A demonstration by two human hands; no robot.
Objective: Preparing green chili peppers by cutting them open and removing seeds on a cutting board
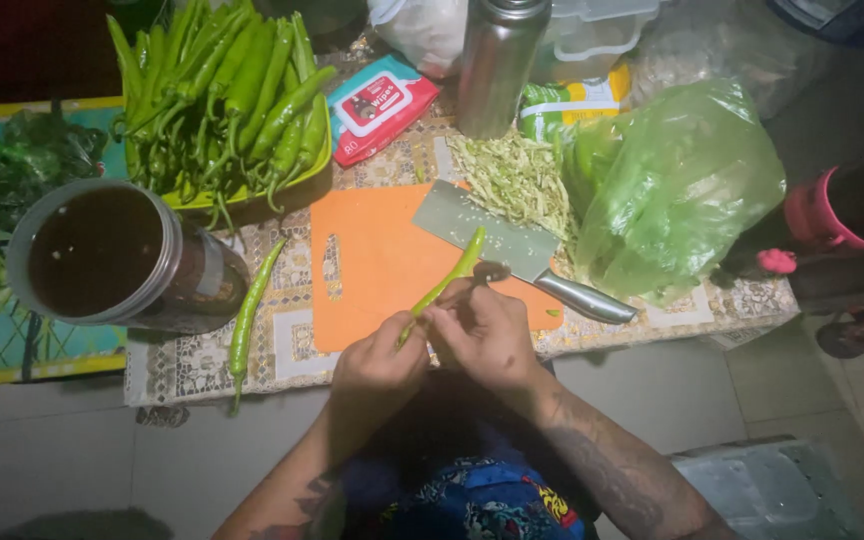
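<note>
Now, by label:
Held pepper (444, 282): long green chili, gripped over near edge of orange cutting board (372, 270); long axis diagonal, tip pointing far and right toward cleaver, other end near and left between both hands.
Left hand (377, 365): fingers pinched on near-left end of held pepper.
Right hand (482, 330): closed on same pepper just right of left hand, fingertips touching it.
Cleaver (512, 245): flat on board, blade far-left, steel handle running near-right.
Shredded pepper pile (517, 180): far of blade, beside green plastic bag (672, 190).
Loose pepper (249, 310): left of board, lying near-to-far on patterned cloth.
Yellow tray (252, 195): far left, heaped with green chilies.
Steel jar (102, 255): left, dark inside.
</note>
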